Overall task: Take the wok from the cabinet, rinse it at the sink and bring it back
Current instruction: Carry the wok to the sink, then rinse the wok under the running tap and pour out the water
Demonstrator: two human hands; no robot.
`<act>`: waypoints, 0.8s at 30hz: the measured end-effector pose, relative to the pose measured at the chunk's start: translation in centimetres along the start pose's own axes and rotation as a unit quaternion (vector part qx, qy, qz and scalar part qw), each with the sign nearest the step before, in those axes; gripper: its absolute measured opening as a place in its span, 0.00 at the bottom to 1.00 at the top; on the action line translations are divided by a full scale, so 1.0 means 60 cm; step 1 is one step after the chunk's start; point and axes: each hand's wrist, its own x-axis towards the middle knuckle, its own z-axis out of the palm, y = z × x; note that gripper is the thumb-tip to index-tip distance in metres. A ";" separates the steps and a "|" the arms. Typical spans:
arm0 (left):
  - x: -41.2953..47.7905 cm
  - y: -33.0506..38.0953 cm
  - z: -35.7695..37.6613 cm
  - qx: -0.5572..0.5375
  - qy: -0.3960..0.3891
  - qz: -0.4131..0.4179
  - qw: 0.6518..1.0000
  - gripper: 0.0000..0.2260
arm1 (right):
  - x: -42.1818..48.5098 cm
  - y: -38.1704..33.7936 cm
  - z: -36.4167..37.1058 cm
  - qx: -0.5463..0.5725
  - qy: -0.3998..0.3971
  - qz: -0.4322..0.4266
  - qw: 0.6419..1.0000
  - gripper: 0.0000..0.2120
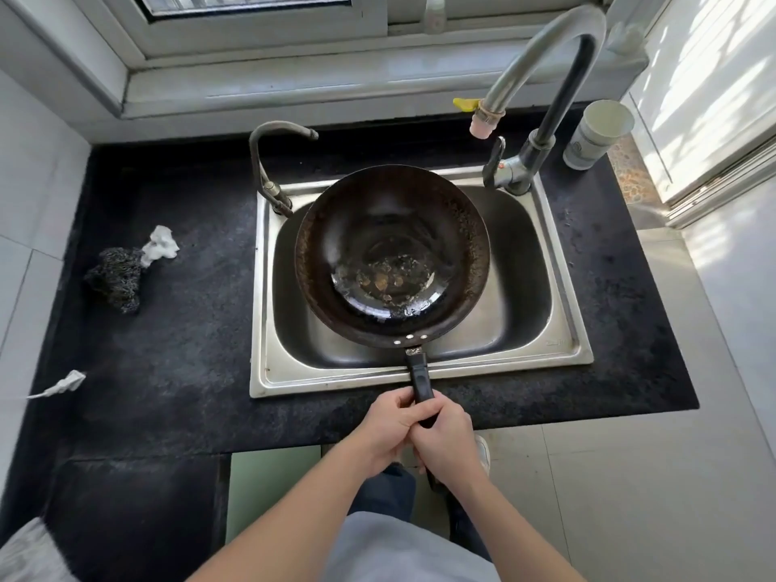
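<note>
A dark round wok (392,228) is held level over the steel sink (562,312), a shallow pool of water with brownish bits lying in its bottom. Its black handle (421,378) points toward me across the sink's front rim. My left hand (388,428) and my right hand (447,441) are both wrapped around the handle's end, side by side. The tall curved tap (541,65) arches at the back right, its pink-tipped spout (481,126) above and just beyond the wok's far right rim. No water runs from it.
A smaller tap (268,161) stands at the sink's back left. On the black counter (176,329) lie a steel scourer (115,277), a crumpled white tissue (159,243) and another scrap (63,384). A white cup (596,132) stands back right. Window sill behind.
</note>
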 end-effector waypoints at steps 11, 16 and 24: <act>-0.013 0.010 0.007 0.028 -0.019 -0.002 0.999 0.10 | 0.022 -0.005 -0.130 -0.201 -0.093 -0.016 0.975 0.17; -0.018 0.008 0.022 0.021 0.018 -0.005 1.000 0.10 | 0.057 -0.030 -0.191 -0.139 -0.053 -0.029 0.988 0.08; -0.031 -0.009 0.062 -0.052 0.091 0.024 0.994 0.10 | 0.208 -0.098 -0.271 -0.188 0.023 -0.161 0.968 0.14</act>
